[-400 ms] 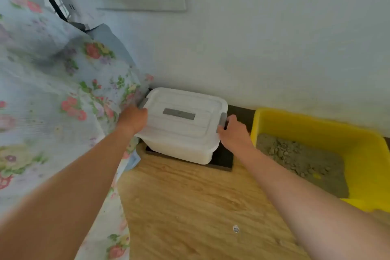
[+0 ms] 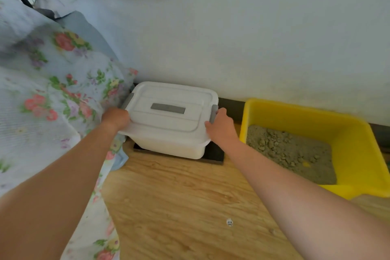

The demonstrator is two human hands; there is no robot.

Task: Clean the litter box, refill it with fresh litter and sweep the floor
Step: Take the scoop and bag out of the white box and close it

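A white lidded plastic container (image 2: pixel 168 120) with grey side latches and a grey handle on its lid stands against the wall on a dark mat (image 2: pixel 215 154). My left hand (image 2: pixel 115 117) grips its left edge by the latch. My right hand (image 2: pixel 221 126) grips its right edge, thumb by the grey latch. To the right sits the yellow litter box (image 2: pixel 348 133), holding clumpy grey-brown litter (image 2: pixel 289 152).
A floral bedsheet (image 2: pixel 42 101) hangs down on the left, touching the container's left side. The floor (image 2: pixel 179 207) is light wood, with a small white speck (image 2: pixel 229 222) near the middle. A white wall with a dark baseboard runs behind.
Both hands have stayed on the container's sides. The view has shifted slightly closer; the container looks unmoved on its mat.
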